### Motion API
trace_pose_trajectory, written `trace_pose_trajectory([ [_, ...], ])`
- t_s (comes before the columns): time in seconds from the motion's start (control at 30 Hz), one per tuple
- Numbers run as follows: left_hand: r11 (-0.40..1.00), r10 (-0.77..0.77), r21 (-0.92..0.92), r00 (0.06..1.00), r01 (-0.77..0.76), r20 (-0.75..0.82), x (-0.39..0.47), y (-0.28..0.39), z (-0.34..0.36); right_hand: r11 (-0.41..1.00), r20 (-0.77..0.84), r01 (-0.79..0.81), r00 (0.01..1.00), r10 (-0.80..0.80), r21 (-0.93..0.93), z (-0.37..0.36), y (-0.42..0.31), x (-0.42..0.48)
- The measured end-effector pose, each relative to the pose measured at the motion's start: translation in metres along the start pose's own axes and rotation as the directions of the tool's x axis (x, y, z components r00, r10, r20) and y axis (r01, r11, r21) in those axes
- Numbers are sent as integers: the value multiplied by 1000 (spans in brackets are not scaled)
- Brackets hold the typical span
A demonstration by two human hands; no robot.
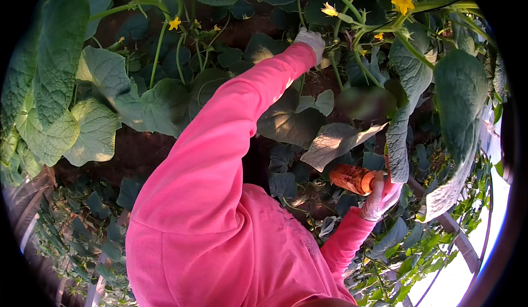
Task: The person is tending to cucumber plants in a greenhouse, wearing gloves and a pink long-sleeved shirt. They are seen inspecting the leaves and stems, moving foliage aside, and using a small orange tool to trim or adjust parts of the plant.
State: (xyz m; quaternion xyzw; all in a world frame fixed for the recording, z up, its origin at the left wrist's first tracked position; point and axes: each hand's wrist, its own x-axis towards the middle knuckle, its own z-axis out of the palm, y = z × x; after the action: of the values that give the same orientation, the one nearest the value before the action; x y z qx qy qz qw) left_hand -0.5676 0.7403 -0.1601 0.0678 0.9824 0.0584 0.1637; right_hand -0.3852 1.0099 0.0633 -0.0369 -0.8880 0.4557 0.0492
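My left hand [310, 44], in a thin whitish glove, reaches far forward among the cucumber vine stems [336, 69]. Its fingers are mostly turned away, so whatever they touch or hold is hidden. Lower right, my gloved right hand [380, 199] grips a small bottle [350, 178] by its orange end. The bottle lies nearly sideways, and its body looks reddish brown. A drooping cucumber leaf [399, 150] hangs over the fingers of that hand. Close to the bottle is a curled, partly dry leaf [336, 142].
Yellow cucumber flowers [402, 1] grow on thick stems at the upper right. Large leaves [60, 59] crowd the left side. Dark soil [119, 158] shows between the plants. A wooden post [460, 241] and bright sheeting [491, 224] stand at the right.
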Motion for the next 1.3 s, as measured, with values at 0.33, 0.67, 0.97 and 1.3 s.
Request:
trace_pose_trajectory([
  [0.33, 997, -73, -10, 994, 73, -77, 4, 7, 33, 984, -63, 24, 997, -35, -174, -16, 11, -7],
  [0.67, 993, 108, -59, 989, -103, 102, 1, 4, 19, 998, -32, 55, 998, -56, -19, -23, 7, -15],
  [0.97, 995, 94, -21, 995, -94, -25, -16, -8, 8, 973, -110, -36, 992, 62, 227, -31, 32, -12],
  [1.3, 818, 175, -419, 864, -394, -472, -67, 39, -83, 997, 127, 54, 990, -61, 57, -40, 28, 14],
])
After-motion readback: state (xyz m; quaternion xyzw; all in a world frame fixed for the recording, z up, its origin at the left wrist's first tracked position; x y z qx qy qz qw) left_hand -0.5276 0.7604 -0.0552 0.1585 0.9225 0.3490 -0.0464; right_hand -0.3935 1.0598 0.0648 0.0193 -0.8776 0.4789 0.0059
